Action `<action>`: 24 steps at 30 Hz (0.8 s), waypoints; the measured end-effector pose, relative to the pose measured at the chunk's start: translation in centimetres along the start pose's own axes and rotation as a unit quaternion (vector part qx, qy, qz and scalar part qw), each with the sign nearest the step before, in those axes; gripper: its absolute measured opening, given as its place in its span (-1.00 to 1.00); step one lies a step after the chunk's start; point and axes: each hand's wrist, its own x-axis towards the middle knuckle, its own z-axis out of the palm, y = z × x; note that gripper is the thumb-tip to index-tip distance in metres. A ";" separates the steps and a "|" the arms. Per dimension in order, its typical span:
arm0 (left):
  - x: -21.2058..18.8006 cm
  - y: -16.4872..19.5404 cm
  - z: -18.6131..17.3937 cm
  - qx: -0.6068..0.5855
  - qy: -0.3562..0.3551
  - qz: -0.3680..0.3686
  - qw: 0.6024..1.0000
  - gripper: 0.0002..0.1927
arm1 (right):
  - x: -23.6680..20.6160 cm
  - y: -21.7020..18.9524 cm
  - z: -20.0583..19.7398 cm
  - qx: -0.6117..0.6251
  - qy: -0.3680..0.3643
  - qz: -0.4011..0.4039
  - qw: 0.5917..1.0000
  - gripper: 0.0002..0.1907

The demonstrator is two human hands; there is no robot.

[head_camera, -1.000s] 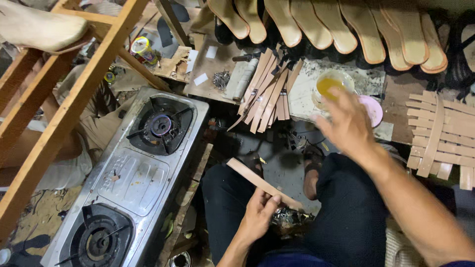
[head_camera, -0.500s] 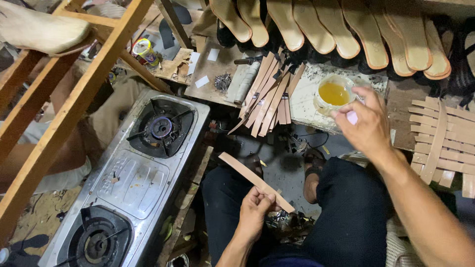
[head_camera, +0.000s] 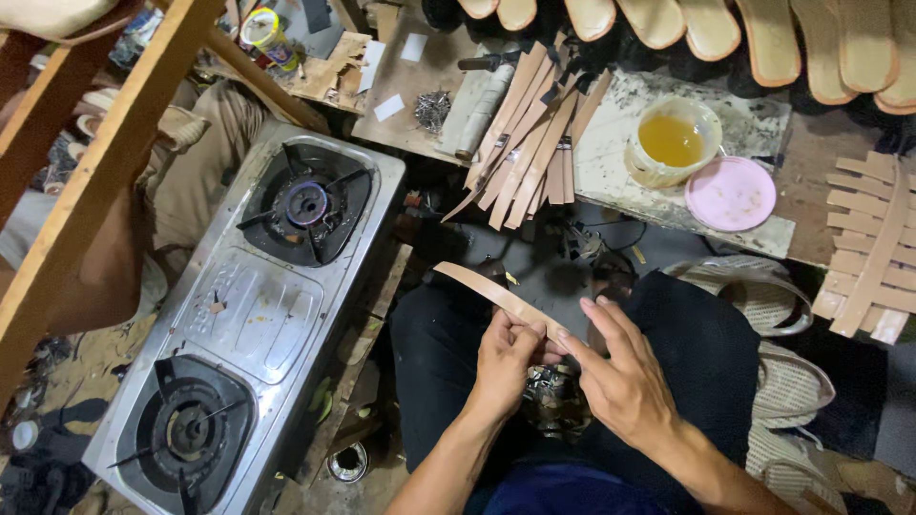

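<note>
The left hand [head_camera: 504, 355] is closed around the near end of a tan strip [head_camera: 496, 294], thumb on top and fingers curled beneath. The strip runs from that grip up and to the left, its free end hanging in the air above the dark trousers [head_camera: 706, 353] and pointing toward the stove [head_camera: 250, 310]. The right hand [head_camera: 625, 377] lies just beside the left one, fingers stretched flat and loose; its forefinger tip meets the strip's near end at the left thumb, though whether it presses or only brushes the strip is hard to tell from this angle.

The stove stands to the left, a steel 2-burner unit with a small blue flame showing on the far burner [head_camera: 307, 203]. Beyond the strip's free end, well apart from both hands, a bundle of strips [head_camera: 528, 143] fans out on a board. To its right sit a tub [head_camera: 671, 143] of yellow liquid and, touching it, a pink lid [head_camera: 731, 194], both on a pale slab [head_camera: 611, 162]. A woven panel [head_camera: 873, 243] of strips lies at the far right, and a row of soles [head_camera: 763, 38] lines the top edge.
</note>
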 end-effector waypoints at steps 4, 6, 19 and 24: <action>-0.5 0.5 1.0 0.015 -0.004 0.013 1.000 -0.85 | -0.5 0.4 -0.2 -0.043 -0.004 -0.001 0.999 -0.37; -0.7 0.7 1.3 0.018 -0.006 0.016 1.000 -0.85 | -0.7 0.4 -0.3 -0.040 -0.004 0.008 0.999 -0.38; -1.1 0.6 2.1 -0.060 -0.014 -0.014 0.998 -0.86 | -1.9 1.2 -1.2 -0.087 0.030 -0.043 0.995 -0.47; -1.4 0.4 1.8 -0.084 -0.016 -0.016 0.996 -0.84 | -2.5 1.8 -1.7 -0.056 0.051 -0.002 0.997 -0.53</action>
